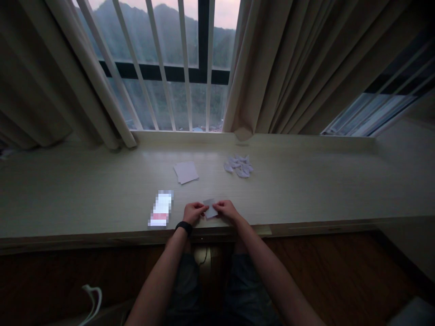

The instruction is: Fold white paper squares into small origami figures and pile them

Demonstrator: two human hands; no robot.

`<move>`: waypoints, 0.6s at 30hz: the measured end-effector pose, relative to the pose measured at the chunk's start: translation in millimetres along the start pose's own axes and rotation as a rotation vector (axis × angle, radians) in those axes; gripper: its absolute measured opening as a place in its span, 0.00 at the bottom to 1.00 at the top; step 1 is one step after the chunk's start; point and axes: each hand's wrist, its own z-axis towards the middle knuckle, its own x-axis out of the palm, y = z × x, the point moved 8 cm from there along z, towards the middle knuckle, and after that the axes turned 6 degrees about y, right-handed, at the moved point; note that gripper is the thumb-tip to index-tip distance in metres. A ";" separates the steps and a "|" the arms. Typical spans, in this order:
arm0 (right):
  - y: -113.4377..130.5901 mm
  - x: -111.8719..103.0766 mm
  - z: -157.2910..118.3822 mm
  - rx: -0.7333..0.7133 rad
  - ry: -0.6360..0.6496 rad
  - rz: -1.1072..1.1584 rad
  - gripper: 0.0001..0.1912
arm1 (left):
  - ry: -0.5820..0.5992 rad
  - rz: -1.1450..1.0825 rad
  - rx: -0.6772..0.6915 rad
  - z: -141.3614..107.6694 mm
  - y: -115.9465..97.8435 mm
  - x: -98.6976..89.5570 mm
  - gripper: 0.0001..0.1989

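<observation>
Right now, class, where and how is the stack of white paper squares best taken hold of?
Probably by its left and right edges, coming from above: the stack of white paper squares lies flat on the window ledge, and its sheets are slightly misaligned, so a two-sided grip should keep them together.

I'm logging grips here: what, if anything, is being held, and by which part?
A small paper square, pinched at opposite sides: the left hand grips its left side, the right hand its right.

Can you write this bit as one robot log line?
left hand: pinching small paper | right hand: pinching same paper | beyond hands: square sheets, paper pieces | surface: pale ledge
</observation>
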 end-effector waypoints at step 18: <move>7.6 3.1 -6.8 -0.027 -0.044 -0.079 0.19 | -0.074 -0.006 -0.019 3.2 3.5 -3.3 0.18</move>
